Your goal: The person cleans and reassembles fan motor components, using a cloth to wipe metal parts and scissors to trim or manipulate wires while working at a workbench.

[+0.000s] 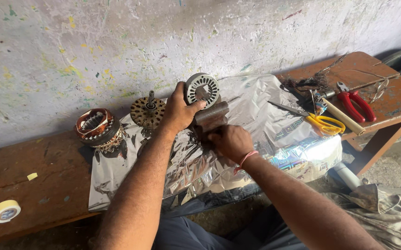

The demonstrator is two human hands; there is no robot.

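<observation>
A person's two bare hands are working over a crinkled silver foil sheet [265, 153] that is lying across a worn brown wooden bench [38, 176]. The left hand [178, 112] is closing its fingers around the edge of one round grey slotted metal stator core [202, 89], holding it upright at the back of the bench, near the paint-flecked wall. The right hand [231, 141], wearing a pink band at the wrist, is curling shut just below a dull grey metal cylinder [211, 116]; whether it is gripping the cylinder cannot be told.

To the left, one brown slotted rotor disc with a short shaft [147, 111] is standing on the foil, and one stator wound with copper wire [96, 127] is sitting beside it at the foil's edge. One roll of pale yellow tape [5, 211] is lying at the far left. To the right are lying one pair of yellow-handled scissors [323, 123], one pair of red-handled pliers [355, 103] and one wooden-handled tool [344, 117].
</observation>
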